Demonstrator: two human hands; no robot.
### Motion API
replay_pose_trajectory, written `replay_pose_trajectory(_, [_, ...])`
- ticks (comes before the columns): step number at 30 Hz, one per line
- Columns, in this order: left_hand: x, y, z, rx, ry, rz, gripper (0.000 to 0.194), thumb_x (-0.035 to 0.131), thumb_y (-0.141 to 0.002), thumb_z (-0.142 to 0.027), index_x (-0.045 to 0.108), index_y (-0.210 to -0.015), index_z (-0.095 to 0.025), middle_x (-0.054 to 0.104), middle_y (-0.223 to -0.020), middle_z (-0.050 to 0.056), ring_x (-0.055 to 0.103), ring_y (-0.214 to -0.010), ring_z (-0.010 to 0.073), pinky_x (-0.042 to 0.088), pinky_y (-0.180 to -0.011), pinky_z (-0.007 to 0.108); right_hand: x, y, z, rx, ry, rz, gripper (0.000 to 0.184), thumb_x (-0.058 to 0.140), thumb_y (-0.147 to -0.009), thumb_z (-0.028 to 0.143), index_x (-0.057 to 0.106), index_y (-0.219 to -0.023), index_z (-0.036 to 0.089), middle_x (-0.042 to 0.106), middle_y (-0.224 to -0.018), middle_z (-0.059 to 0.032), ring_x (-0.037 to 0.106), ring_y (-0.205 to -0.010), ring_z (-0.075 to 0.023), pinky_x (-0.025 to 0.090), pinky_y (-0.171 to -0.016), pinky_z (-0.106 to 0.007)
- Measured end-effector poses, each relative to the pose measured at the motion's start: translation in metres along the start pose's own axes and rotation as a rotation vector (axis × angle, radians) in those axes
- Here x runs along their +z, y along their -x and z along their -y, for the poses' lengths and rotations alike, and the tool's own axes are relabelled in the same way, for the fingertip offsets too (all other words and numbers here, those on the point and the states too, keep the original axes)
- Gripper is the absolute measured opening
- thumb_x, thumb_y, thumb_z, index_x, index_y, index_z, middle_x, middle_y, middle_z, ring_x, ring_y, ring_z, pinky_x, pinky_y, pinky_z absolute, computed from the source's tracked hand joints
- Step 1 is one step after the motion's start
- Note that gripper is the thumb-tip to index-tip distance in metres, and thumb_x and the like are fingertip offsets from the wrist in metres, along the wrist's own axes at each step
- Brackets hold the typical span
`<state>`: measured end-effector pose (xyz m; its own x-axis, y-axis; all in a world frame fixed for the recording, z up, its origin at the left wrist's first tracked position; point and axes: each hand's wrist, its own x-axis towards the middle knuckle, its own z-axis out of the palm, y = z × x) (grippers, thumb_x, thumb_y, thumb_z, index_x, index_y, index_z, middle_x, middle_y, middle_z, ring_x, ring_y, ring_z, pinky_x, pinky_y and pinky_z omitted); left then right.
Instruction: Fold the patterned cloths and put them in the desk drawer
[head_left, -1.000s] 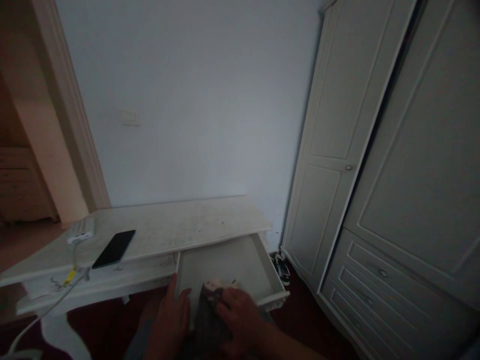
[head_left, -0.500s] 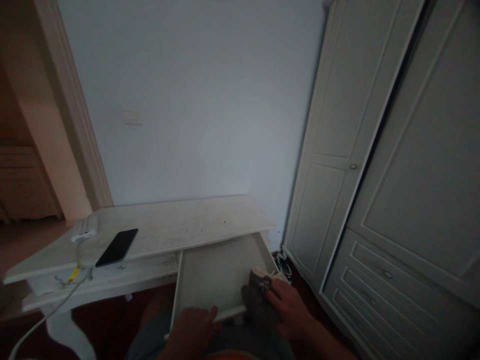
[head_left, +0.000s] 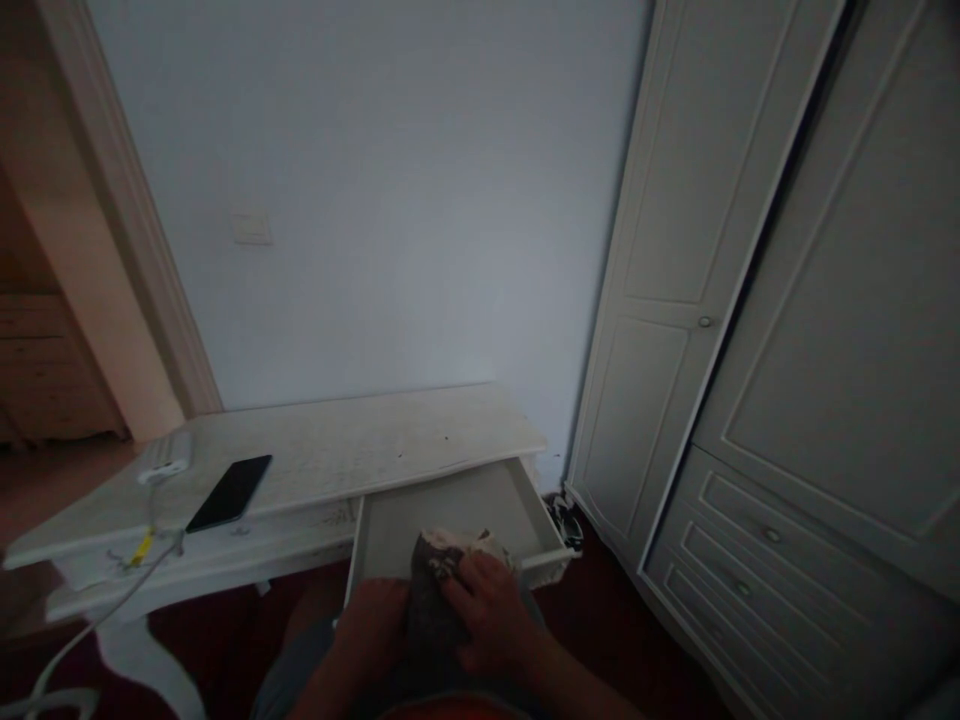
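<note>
A white drawer (head_left: 525,500) stands pulled out of a low white desk (head_left: 352,450). My right hand (head_left: 491,620) presses a dark, patterned cloth (head_left: 433,590) down on the drawer's front part, fingers curled over it. My left hand (head_left: 371,635) rests on the drawer's front edge just left of the cloth, its fingers bent over the edge. The inside of the drawer behind the cloth looks bare.
A black phone (head_left: 229,493) and a white power strip (head_left: 163,458) with a cable lie on the desk's left end. A tall white wardrobe (head_left: 750,400) with drawers stands close on the right. A shoe (head_left: 566,520) lies on the dark floor between them. A doorway opens at far left.
My right hand has slid the cloth from the drawer's right front corner back to the middle. My left hand stays on the front edge. The view has shifted slightly.
</note>
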<state>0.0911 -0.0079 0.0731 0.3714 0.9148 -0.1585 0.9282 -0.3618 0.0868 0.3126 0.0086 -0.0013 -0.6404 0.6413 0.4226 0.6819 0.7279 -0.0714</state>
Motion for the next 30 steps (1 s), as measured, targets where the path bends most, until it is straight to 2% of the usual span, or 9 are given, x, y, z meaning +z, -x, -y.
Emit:
replay_pose_trajectory(2, [0.002,0.000,0.001,-0.013,0.023,-0.011,0.035,0.048,-0.096,-0.024,0.080,-0.109,-0.020,0.082,-0.112,0.017,0.077,-0.107,0.0374,0.057,-0.090,0.045,0.000,0.009,-0.005,-0.020,0.025,0.047,0.063,0.076,-0.069,0.057,0.066,-0.121,0.023,0.066,-0.117,-0.0115,0.058,-0.106,-0.0355,0.048,-0.096,-0.049])
replay_pose_trajectory(5, [0.007,0.000,0.002,0.000,0.072,-0.074,0.038,0.044,-0.103,-0.038,0.076,-0.117,-0.023,0.083,-0.110,0.013,0.078,-0.106,0.0365,0.058,-0.089,0.047,-0.015,0.038,-0.030,-0.015,0.060,0.143,0.064,0.078,-0.066,0.049,0.065,-0.123,0.023,0.065,-0.121,-0.0131,0.057,-0.109,-0.0359,0.046,-0.098,-0.051])
replay_pose_trajectory(9, [0.015,-0.001,0.003,0.014,0.071,-0.131,0.044,0.043,-0.107,-0.048,0.072,-0.129,-0.025,0.081,-0.119,0.012,0.075,-0.114,0.0345,0.055,-0.097,0.047,-0.049,0.070,-0.059,0.194,0.042,0.213,0.067,0.075,-0.066,0.035,0.062,-0.130,0.023,0.061,-0.129,-0.0149,0.055,-0.117,-0.0368,0.042,-0.105,-0.051])
replay_pose_trajectory(12, [0.016,-0.001,0.003,0.023,0.087,-0.124,0.046,0.043,-0.107,-0.049,0.072,-0.131,-0.024,0.080,-0.123,0.013,0.074,-0.117,0.0340,0.053,-0.100,0.047,-0.072,0.075,-0.058,0.250,-0.008,0.224,0.071,0.078,-0.069,0.046,0.060,-0.133,0.022,0.057,-0.136,-0.0152,0.051,-0.126,-0.0392,0.034,-0.113,-0.055])
replay_pose_trajectory(16, [0.014,0.001,0.002,-0.002,0.084,-0.112,0.044,0.044,-0.105,-0.047,0.073,-0.130,-0.026,0.080,-0.122,0.013,0.074,-0.115,0.0337,0.053,-0.100,0.047,-0.084,0.064,-0.045,0.187,-0.068,0.169,0.090,0.078,-0.071,0.077,0.056,-0.138,0.020,0.051,-0.152,-0.0196,0.043,-0.139,-0.0436,0.024,-0.120,-0.060])
replay_pose_trajectory(20, [0.014,0.000,0.001,-0.010,0.092,-0.103,0.044,0.044,-0.105,-0.049,0.073,-0.130,-0.027,0.080,-0.122,0.011,0.074,-0.114,0.0328,0.053,-0.098,0.044,-0.077,0.048,-0.045,0.162,-0.077,0.157,0.099,0.077,-0.072,0.080,0.050,-0.146,0.021,0.051,-0.157,-0.0197,0.046,-0.140,-0.0426,0.019,-0.123,-0.062])
replay_pose_trajectory(25, [0.010,0.001,-0.001,0.003,0.090,-0.115,0.046,0.042,-0.106,-0.051,0.072,-0.130,-0.026,0.080,-0.120,0.013,0.074,-0.114,0.0341,0.052,-0.098,0.046,-0.067,0.018,-0.051,0.234,0.033,0.293,0.107,0.083,-0.069,0.077,0.046,-0.154,0.024,0.068,-0.132,-0.0172,0.063,-0.119,-0.0398,0.041,-0.108,-0.054])
replay_pose_trajectory(27, [0.007,0.002,-0.003,0.008,0.092,-0.101,0.046,0.041,-0.106,-0.050,0.073,-0.128,-0.026,0.081,-0.116,0.012,0.075,-0.111,0.0343,0.053,-0.095,0.046,-0.065,0.005,-0.046,0.178,0.068,0.332,0.102,0.081,-0.073,0.076,0.048,-0.154,0.024,0.071,-0.123,-0.0154,0.066,-0.112,-0.0375,0.046,-0.101,-0.050])
replay_pose_trajectory(30, [0.004,0.001,-0.004,0.016,0.089,-0.093,0.042,0.042,-0.106,-0.045,0.073,-0.125,-0.025,0.081,-0.117,0.012,0.075,-0.111,0.0328,0.053,-0.095,0.044,-0.060,-0.013,-0.028,0.084,0.098,0.301,0.088,0.075,-0.077,0.078,0.057,-0.144,0.024,0.074,-0.115,-0.0126,0.069,-0.104,-0.0356,0.050,-0.093,-0.046])
